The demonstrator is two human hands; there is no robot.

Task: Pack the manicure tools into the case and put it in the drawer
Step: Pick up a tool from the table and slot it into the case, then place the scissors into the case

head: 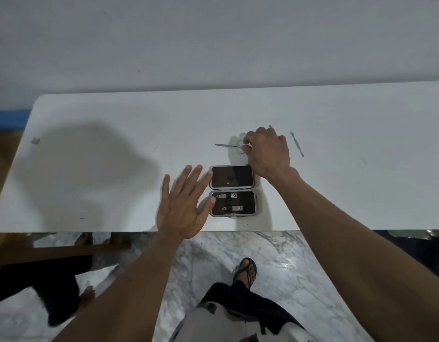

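On the white table (115, 169) the case (232, 191) lies open with two nail clippers (232, 201) in its near half. Left hand (182, 206) is spread flat beside it; right hand (267, 149) pinches small scissors (234, 145). No writing is readable.

Matt white table (115, 119), metal-rimmed case (233, 191) (dark lining); steel scissors (228, 145)

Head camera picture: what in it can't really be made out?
- Small scissors: the right hand covers most of the handles, so its grip on them is unclear.
- Another tool tip pokes out behind that hand; the rest is hidden.
- Case: the far half is too dark to tell what it holds.
- Drawer: nowhere in view.
- Thin tool on the table: too small to identify.
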